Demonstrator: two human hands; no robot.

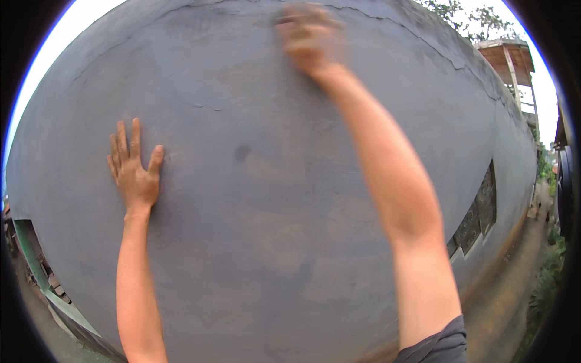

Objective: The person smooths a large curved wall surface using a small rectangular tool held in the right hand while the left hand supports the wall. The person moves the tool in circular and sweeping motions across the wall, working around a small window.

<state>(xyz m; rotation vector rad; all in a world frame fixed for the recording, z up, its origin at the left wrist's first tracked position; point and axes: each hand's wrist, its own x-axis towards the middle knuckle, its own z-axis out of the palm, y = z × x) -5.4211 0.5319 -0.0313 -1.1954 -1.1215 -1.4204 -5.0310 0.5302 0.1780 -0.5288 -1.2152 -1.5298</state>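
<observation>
A large grey plastered wall (242, 242) fills most of the view. Flat against it on the left rests my left hand (136, 175), its fingers spread and nothing in it. High up, close to the wall's top edge, my right hand (308, 39) is pressed to the surface with the arm stretched out. Motion smears this hand; its fingers look curled round something dark and flat that I cannot make out. Short cracks and a small dark smudge (242, 152) mark the plaster between the two hands.
A long crack (417, 39) runs below the wall's top edge. At right are a recessed dark grille opening (478, 212), a dirt path (508, 284) with plants, and a roofed wooden structure (508, 57). A green-edged frame (33, 254) stands at the lower left.
</observation>
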